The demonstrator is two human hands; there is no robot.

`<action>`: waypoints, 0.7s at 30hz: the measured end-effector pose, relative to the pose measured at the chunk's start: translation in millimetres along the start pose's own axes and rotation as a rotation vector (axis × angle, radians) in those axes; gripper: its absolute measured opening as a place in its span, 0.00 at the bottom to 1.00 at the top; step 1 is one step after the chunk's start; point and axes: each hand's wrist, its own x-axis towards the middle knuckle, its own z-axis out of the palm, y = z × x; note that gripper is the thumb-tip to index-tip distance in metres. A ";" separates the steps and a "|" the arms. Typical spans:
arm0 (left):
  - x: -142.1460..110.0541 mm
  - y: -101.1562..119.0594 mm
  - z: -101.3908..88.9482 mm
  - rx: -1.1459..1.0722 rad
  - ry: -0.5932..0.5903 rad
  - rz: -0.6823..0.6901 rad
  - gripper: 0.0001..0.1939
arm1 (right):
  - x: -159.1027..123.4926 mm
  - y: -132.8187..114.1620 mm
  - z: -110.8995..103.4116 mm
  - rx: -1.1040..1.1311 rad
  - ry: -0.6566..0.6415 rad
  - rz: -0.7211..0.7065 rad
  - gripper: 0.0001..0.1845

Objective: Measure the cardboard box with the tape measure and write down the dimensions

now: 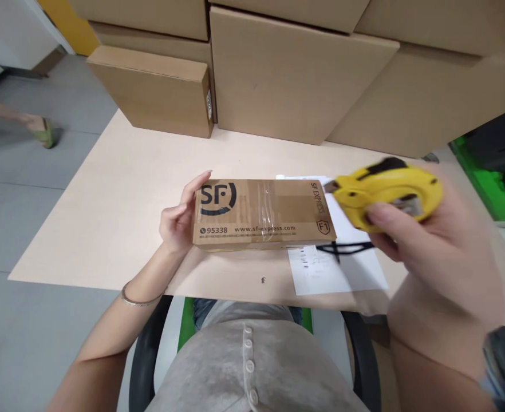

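A taped brown cardboard box [252, 212] with SF Express print is held by its left end in my left hand [179, 217], the fingers gripping around that side. My right hand [424, 246] is closed on a yellow tape measure [385, 191] with a black top. The metal tip of the tape measure is close to the box's upper right corner; I cannot tell whether they touch. Under the right end of the box lies a printed white sheet [342, 274], partly covered. Black-framed eyeglasses or a similar dark thin object [347, 248] rests on the sheet.
Large cardboard boxes [287, 80] stand along the back of the table [89, 200], with a smaller flat box [149, 94] at the left. A green-edged dark object [493, 166] is at the far right. A person's foot [40, 129] shows on the floor at left.
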 end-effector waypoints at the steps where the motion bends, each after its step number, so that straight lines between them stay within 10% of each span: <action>1: 0.9 0.8 -3.8 -0.001 -0.029 -0.015 0.30 | -10.3 13.8 -7.7 0.103 0.084 0.129 0.13; 8: 1.9 22.6 -13.4 0.048 -0.200 -0.103 0.46 | -20.5 47.6 8.7 0.447 0.031 0.321 0.19; 16: -28.2 41.1 39.2 0.661 -0.475 0.390 0.54 | 67.3 41.2 32.6 0.541 -0.063 0.247 0.22; 21: -58.5 17.5 47.7 0.829 -0.389 0.548 0.49 | 78.7 42.8 50.3 0.521 -0.232 0.237 0.25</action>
